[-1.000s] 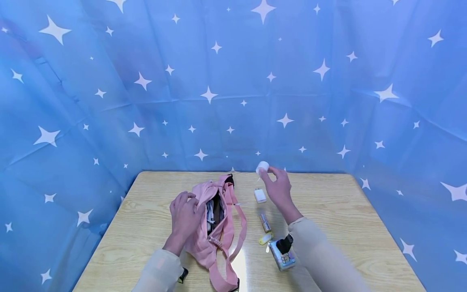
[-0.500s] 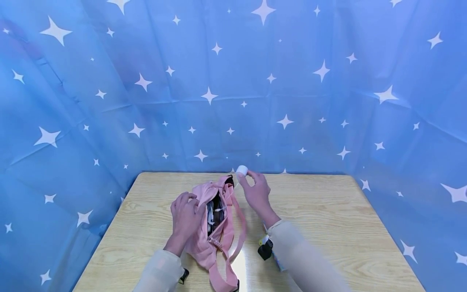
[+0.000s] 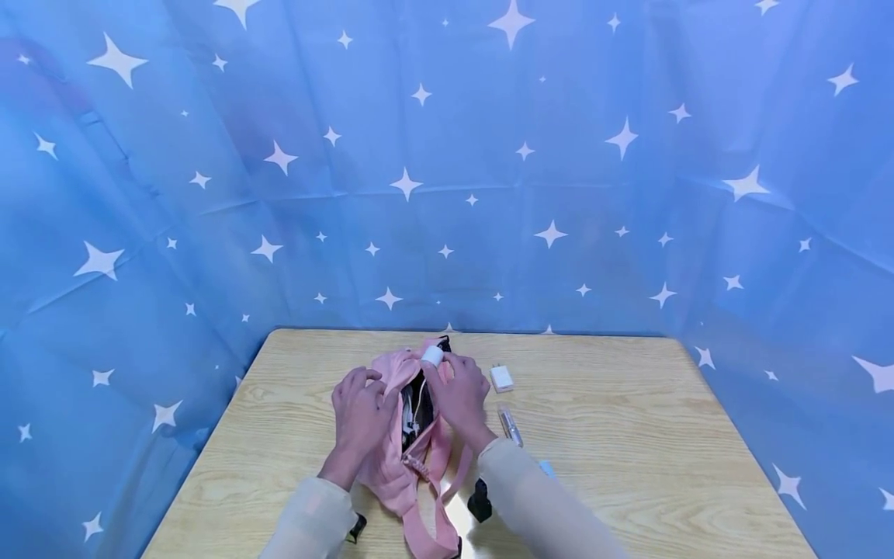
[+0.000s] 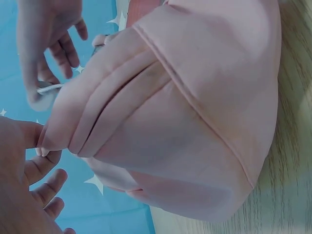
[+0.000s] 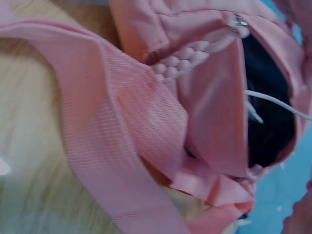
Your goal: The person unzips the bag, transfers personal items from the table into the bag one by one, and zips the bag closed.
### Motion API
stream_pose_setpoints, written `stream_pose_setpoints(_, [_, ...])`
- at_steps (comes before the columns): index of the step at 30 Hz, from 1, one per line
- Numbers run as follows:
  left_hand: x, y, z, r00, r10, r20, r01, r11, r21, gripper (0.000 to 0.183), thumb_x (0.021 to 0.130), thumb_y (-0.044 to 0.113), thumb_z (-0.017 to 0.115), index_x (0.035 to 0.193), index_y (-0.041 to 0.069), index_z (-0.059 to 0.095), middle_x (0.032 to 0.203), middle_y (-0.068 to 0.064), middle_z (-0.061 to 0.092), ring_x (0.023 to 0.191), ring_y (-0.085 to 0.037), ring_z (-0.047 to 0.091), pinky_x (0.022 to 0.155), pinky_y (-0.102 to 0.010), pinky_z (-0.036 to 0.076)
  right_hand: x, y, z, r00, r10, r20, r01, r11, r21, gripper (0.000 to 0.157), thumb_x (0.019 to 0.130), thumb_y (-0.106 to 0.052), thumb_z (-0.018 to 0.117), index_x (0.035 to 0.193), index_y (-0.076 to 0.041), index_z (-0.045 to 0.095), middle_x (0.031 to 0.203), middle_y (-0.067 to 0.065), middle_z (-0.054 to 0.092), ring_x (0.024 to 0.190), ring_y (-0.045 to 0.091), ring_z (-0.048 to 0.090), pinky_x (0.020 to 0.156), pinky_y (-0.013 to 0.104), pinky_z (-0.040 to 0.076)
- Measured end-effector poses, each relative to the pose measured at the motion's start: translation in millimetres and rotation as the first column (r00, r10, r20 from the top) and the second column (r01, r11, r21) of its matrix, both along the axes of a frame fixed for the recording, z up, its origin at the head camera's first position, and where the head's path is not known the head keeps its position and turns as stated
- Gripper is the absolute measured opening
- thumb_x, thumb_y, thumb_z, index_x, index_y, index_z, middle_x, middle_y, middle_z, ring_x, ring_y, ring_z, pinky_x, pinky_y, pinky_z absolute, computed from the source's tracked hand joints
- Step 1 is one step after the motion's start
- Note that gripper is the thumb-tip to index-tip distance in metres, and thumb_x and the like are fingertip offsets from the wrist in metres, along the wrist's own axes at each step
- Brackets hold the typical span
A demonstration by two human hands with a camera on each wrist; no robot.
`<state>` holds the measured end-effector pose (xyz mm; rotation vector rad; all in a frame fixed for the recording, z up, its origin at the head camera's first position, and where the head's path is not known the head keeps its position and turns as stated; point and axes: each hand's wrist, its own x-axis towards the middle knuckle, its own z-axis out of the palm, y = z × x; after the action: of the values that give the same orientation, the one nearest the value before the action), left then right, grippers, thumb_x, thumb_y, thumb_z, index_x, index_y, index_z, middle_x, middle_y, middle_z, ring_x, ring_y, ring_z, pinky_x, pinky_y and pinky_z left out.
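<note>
Right hand (image 3: 457,394) pinches white cylinder (image 3: 433,355) above the far end of bag (image 3: 382,462), so its cord (image 5: 275,101) hangs inside; far-side finger contact unclear. Left hand (image 3: 362,415) pinches the bag's left edge, bracing it wide. Plug (image 3: 501,379) on counter (image 3: 628,450).

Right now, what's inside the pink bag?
A white cord runs into the pink bag, with pale items inside too small to identify. The right hand and the bag itself hide the rest.
</note>
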<state>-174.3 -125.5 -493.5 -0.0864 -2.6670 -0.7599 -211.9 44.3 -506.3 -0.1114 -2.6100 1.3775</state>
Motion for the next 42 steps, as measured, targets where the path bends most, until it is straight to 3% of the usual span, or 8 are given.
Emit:
stream_pose_setpoints(6, [-0.7, -0.9, 0.7, 1.000, 0.000, 0.004, 0.000, 1.000, 0.000, 0.028, 0.091, 0.030, 0.063, 0.091, 0.003, 0.073, 0.121, -0.009, 0.061, 0.132, -0.032, 0.041, 0.110, -0.055, 0.023, 6.2, -2.5, -10.8, 0.999, 0.052, 0.000, -0.051, 0.984, 0.168, 0.056, 0.088, -0.060, 0.059, 0.129, -0.022, 0.062, 0.125, 0.009, 0.057, 0.116, 0.031, 0.053, 0.105, 0.051, 0.027])
stream_pose_setpoints(17, [-1.6, -2.0, 2.7, 1.000, 0.003, 0.001, -0.003, 1.000, 0.001, 0.028, 0.091, 0.030, 0.063, 0.091, 0.004, 0.073, 0.121, -0.009, 0.061, 0.131, -0.032, 0.042, 0.109, -0.055, 0.025, 8.6, -2.9, -22.1, 0.989, 0.143, -0.034, -0.114, 0.893, 0.435, 0.047, 0.085, -0.061, 0.061, 0.113, -0.025, 0.071, 0.124, 0.006, 0.063, 0.125, 0.027, 0.048, 0.105, 0.056, 0.030])
stream_pose_setpoints(27, [-1.7, -1.1, 2.7, 1.000, 0.005, -0.002, -0.005, 1.000, 0.003, 0.027, 0.090, 0.029, 0.065, 0.090, 0.003, 0.073, 0.120, -0.009, 0.062, 0.131, -0.031, 0.042, 0.109, -0.055, 0.024, 3.2, -4.4, -30.4, 0.981, 0.195, 0.000, -0.162, 0.818, 0.552, 0.046, 0.085, -0.056, 0.065, 0.119, -0.025, 0.068, 0.137, 0.012, 0.052, 0.130, 0.030, 0.041, 0.105, 0.056, 0.028])
stream_pose_setpoints(37, [-2.6, -2.6, 0.7, 1.000, 0.017, -0.009, -0.017, 1.000, 0.000, 0.029, 0.091, 0.031, 0.063, 0.088, 0.004, 0.073, 0.119, -0.009, 0.061, 0.130, -0.032, 0.043, 0.109, -0.055, 0.025, -2.4, -8.1, -32.9, 0.983, 0.178, 0.045, -0.163, 0.734, 0.660, 0.044, 0.085, -0.055, 0.066, 0.117, -0.025, 0.070, 0.134, 0.013, 0.050, 0.128, 0.033, 0.041, 0.108, 0.058, 0.025])
stream_pose_setpoints(42, [-2.0, -3.4, 0.0, 0.999, 0.018, -0.027, -0.018, 1.000, 0.003, 0.029, 0.091, 0.031, 0.064, 0.082, 0.004, 0.072, 0.119, -0.009, 0.061, 0.130, -0.033, 0.043, 0.109, -0.055, 0.026, -2.5, -9.6, -31.8, 0.980, 0.193, 0.054, -0.179, 0.718, 0.673, 0.041, 0.085, -0.052, 0.067, 0.115, -0.024, 0.072, 0.134, 0.012, 0.051, 0.129, 0.032, 0.039, 0.108, 0.060, 0.024])
